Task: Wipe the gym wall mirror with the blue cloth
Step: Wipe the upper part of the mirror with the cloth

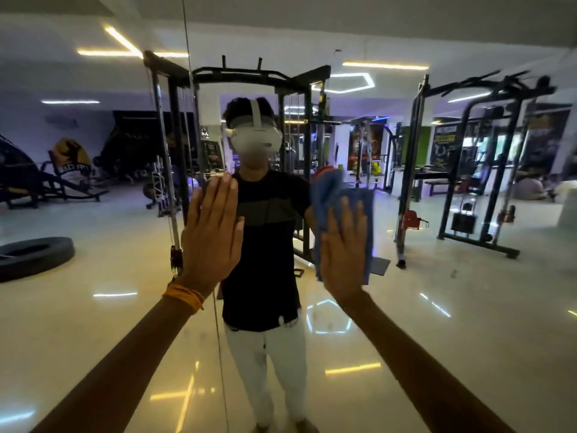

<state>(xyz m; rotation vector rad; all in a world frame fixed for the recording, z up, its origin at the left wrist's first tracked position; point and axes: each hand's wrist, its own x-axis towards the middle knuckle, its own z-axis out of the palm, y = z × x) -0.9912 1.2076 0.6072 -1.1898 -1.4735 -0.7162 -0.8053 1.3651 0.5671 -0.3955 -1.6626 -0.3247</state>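
On one mirror, left hand lies flat, right hand flat over one blue cloth.

One left hand, one right hand, one blue cloth, one mirror, one wristband.

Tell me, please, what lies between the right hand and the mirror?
The cloth lies there: the right hand presses it flat against the mirror, as the head view shows.
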